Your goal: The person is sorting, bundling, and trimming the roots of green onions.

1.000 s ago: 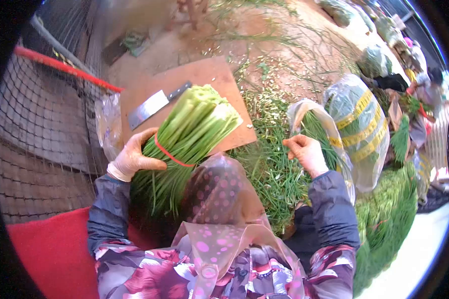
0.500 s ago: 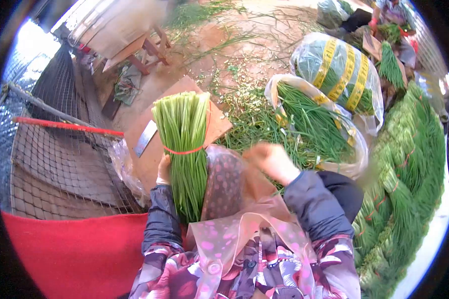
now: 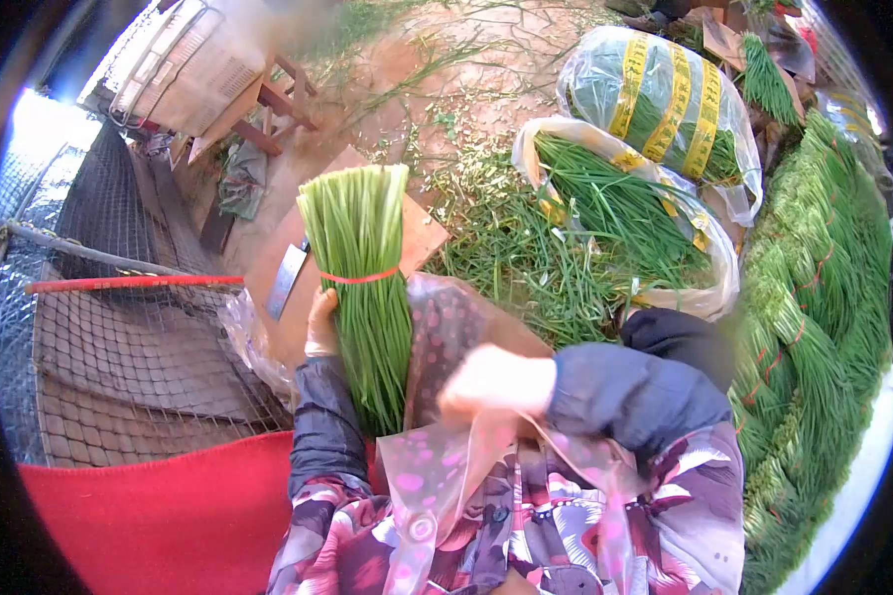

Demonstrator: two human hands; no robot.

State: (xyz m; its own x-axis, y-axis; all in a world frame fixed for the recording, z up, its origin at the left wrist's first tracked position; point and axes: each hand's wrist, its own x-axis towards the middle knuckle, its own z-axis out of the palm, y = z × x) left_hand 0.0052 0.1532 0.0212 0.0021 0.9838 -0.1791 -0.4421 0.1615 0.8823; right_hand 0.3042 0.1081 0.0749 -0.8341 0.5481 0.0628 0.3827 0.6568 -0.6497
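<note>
Left fingers (image 3: 322, 305) clamp the banded green bundle (image 3: 365, 327), right fingers (image 3: 460, 395) too blurred to tell

The person's right hand (image 3: 501, 385) has moved from beside the open bag (image 3: 721, 260) to over the apron (image 3: 456, 322); the bundle (image 3: 365, 317), slanted earlier, points straight ahead.

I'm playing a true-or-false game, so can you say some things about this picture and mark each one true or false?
1. The left hand holds a bundle of green stalks. True.
2. The band around that bundle is blue. False: the band is red.
3. A metal blade lies on the board. True.
4. The right hand is gripping the blade. False: the right hand is away from it, in front of the person's body.
5. A clear bag has yellow stripes. True.
</note>
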